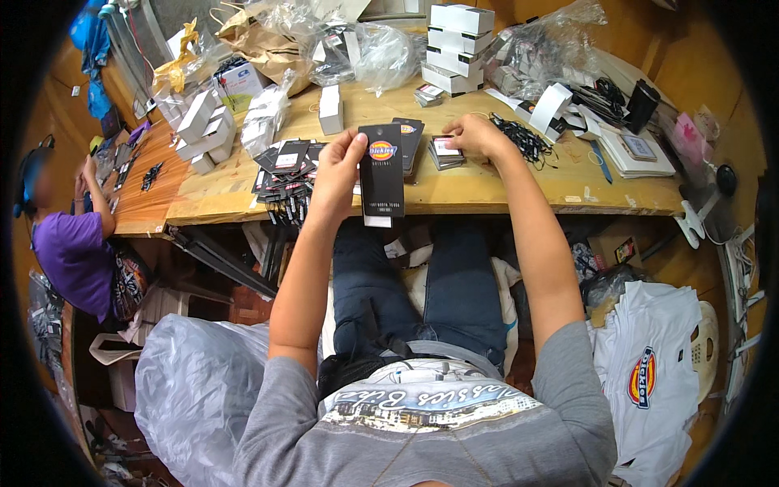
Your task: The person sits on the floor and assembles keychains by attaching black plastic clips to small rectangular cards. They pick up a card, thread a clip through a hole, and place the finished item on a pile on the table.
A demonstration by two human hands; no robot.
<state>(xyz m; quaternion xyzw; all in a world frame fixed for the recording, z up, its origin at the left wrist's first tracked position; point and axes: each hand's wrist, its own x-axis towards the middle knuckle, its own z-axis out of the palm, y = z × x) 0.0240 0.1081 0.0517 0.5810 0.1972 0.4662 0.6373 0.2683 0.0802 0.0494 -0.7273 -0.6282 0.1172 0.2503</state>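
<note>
Now, oblong black tag [381,180] in left fingers [356,144], wooden tabletop [596,187]

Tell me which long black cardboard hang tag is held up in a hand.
The front black tag, gripped by the left hand; the similar tags behind it, partly hidden, lie on the pale wooden table.

I sit at a yellowish wooden table [596,193]; at my left a redder tabletop [148,204] adjoins it. A brown wooden wall [710,77] rises at far right. Reddish-brown floor [247,307] shows at left, and 1 cream plastic chair [706,345] stands near right.
</note>
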